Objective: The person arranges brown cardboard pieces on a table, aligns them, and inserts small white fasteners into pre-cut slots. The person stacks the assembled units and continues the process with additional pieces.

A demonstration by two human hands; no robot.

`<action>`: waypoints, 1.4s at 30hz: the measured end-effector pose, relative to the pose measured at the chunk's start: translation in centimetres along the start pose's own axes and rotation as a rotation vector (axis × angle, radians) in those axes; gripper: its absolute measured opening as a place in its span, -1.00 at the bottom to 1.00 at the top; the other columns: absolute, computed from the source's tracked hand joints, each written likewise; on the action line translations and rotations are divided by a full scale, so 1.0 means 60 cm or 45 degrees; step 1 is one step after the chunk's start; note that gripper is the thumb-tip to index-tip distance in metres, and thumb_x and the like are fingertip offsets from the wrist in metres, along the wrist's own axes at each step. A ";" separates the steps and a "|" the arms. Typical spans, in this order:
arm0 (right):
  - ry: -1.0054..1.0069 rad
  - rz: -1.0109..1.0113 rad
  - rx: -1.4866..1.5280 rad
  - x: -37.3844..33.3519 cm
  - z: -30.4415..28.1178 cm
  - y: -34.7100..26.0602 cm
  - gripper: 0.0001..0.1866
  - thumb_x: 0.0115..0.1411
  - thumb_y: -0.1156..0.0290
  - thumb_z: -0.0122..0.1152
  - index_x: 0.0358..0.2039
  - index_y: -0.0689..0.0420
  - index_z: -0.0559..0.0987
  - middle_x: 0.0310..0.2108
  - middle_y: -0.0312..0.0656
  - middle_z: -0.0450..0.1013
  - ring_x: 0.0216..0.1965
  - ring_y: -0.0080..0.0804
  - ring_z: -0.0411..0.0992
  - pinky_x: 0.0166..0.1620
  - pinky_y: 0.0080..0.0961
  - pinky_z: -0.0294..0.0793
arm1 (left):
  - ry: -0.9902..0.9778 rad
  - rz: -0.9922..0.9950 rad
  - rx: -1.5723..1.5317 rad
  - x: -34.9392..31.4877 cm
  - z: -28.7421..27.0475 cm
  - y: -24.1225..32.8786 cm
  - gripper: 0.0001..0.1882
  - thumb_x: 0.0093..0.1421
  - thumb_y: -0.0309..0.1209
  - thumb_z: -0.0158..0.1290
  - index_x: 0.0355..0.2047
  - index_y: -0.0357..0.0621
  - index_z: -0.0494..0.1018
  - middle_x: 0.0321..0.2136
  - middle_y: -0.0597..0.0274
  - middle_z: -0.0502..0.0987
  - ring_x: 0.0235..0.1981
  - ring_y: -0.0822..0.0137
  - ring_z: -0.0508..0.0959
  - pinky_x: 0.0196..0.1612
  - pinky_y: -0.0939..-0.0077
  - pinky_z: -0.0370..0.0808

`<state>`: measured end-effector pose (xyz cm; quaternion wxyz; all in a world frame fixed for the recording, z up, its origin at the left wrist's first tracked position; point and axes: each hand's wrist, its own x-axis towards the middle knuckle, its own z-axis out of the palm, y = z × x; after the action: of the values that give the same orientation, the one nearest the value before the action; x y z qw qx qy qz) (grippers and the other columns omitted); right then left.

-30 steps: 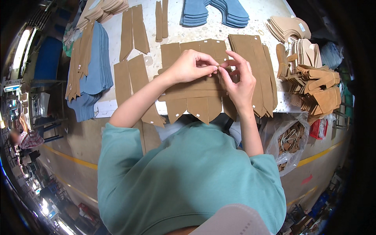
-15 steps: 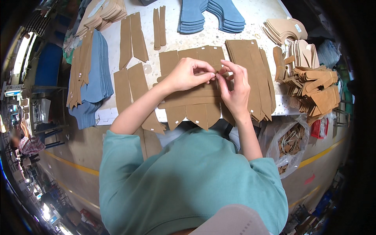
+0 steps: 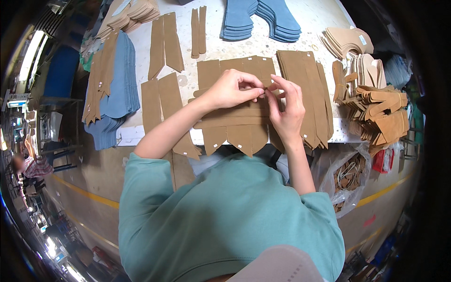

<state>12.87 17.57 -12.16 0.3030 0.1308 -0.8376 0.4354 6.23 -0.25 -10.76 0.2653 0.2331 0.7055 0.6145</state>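
Observation:
My left hand (image 3: 235, 89) and my right hand (image 3: 287, 105) meet fingertip to fingertip above the table's near side. Both pinch at one spot, where a tiny dark bit shows; it is too small to name. Beneath them lie brown leather pieces (image 3: 209, 72) in a row, with long brown strips (image 3: 230, 122) across the middle. Pointed brown pieces (image 3: 238, 136) with small white stickers hang at the near edge. Right of my right hand is a stack of long brown panels (image 3: 300, 84); left of my left forearm lie more brown panels (image 3: 170, 96).
Blue cut pieces are stacked at the far side (image 3: 235, 21) and at the left (image 3: 123, 75). Bundled tan pieces (image 3: 380, 103) sit at the table's right corner. A plastic bag of scraps (image 3: 350, 176) and a red basket (image 3: 383, 160) stand below. A person (image 3: 35, 164) is far left.
The whole view has shifted slightly, so the table and its pieces appear a little further right. My hands keep the same pinch at the same place over the brown pieces.

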 end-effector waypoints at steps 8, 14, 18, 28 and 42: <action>-0.102 0.010 -0.014 0.004 -0.007 0.002 -0.51 0.06 0.72 0.29 0.02 0.08 0.51 -0.24 -0.18 0.50 -0.27 -0.42 0.52 -0.32 -0.54 0.56 | -0.005 -0.001 0.077 -0.002 0.000 0.000 -0.84 0.25 -0.48 0.13 -0.23 -0.33 0.60 -0.40 0.24 0.64 -0.39 0.54 0.57 -0.25 0.62 0.53; -0.166 0.113 0.094 0.004 -0.007 -0.004 -0.55 0.04 0.73 0.22 -0.04 0.08 0.51 -0.34 -0.19 0.47 -0.23 -0.26 0.45 -0.20 -0.36 0.49 | -0.028 0.014 0.091 0.000 -0.001 -0.007 -0.84 0.26 -0.48 0.13 -0.22 -0.34 0.59 -0.39 0.24 0.63 -0.40 0.54 0.57 -0.25 0.62 0.53; -0.216 0.001 0.018 0.003 -0.005 0.000 -0.55 0.02 0.75 0.19 -0.07 0.07 0.51 -0.31 -0.17 0.44 -0.22 -0.21 0.42 -0.18 -0.30 0.47 | -0.034 -0.048 -0.016 0.003 0.000 -0.015 -0.83 0.28 -0.48 0.11 -0.20 -0.34 0.58 -0.37 0.24 0.63 -0.40 0.53 0.58 -0.25 0.63 0.53; 0.074 0.018 -0.007 0.003 -0.004 -0.003 -0.51 0.00 0.67 0.33 -0.02 0.04 0.59 -0.30 -0.25 0.58 -0.08 -0.26 0.45 -0.01 -0.37 0.44 | 0.029 -0.130 -0.192 0.009 -0.005 -0.018 -0.79 0.30 -0.41 0.11 -0.19 -0.34 0.58 -0.37 0.18 0.63 -0.41 0.50 0.59 -0.26 0.62 0.55; 0.136 -0.117 -0.246 -0.001 0.004 -0.006 -0.47 -0.01 0.61 0.42 0.03 0.04 0.59 -0.33 -0.32 0.63 -0.12 -0.34 0.48 -0.05 -0.43 0.49 | 0.142 -0.025 0.030 0.003 0.013 -0.011 -0.81 0.29 -0.45 0.10 -0.22 -0.35 0.58 -0.36 0.21 0.63 -0.40 0.51 0.58 -0.25 0.61 0.54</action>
<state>13.01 17.15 -12.09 0.3779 0.1158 -0.8515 0.3446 6.61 0.36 -11.53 0.2287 0.1948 0.7286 0.6156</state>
